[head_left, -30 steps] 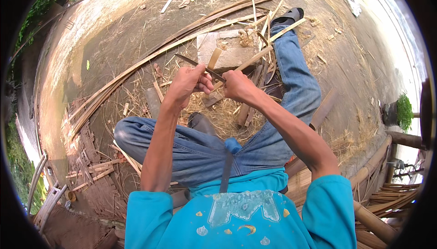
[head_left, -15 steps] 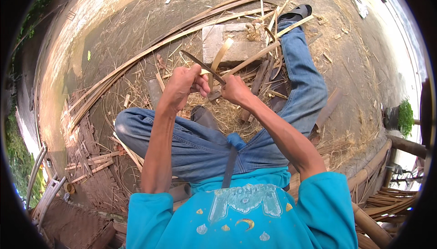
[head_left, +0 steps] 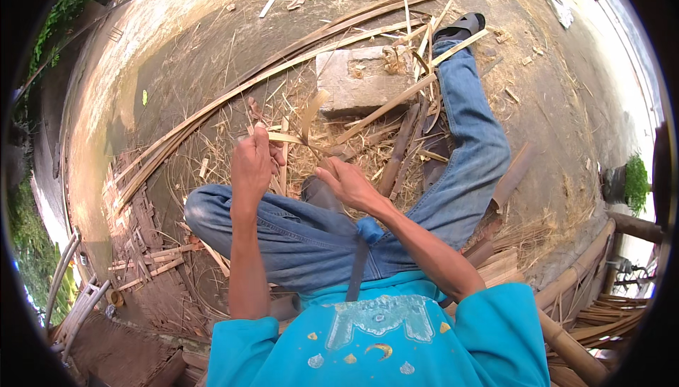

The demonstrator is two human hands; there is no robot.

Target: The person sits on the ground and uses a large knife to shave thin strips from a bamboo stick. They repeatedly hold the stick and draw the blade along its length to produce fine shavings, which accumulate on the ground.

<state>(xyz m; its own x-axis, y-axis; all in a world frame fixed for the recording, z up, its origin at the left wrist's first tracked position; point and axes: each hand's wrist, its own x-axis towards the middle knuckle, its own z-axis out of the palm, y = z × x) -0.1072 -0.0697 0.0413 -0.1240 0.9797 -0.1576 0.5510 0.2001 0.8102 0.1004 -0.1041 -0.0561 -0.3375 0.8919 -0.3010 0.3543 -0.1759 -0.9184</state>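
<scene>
The left fingers [head_left: 260, 148] grip one end of a pale strip [head_left: 286, 138], which runs rightward toward the curled right fingers [head_left: 328, 170]; what those hold, I cannot tell. The strip is off the block's [head_left: 368, 95] near left corner.

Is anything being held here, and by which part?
The left hand holds a pale strip near one end. What the right hand holds, if anything, is too unclear to tell.
</scene>
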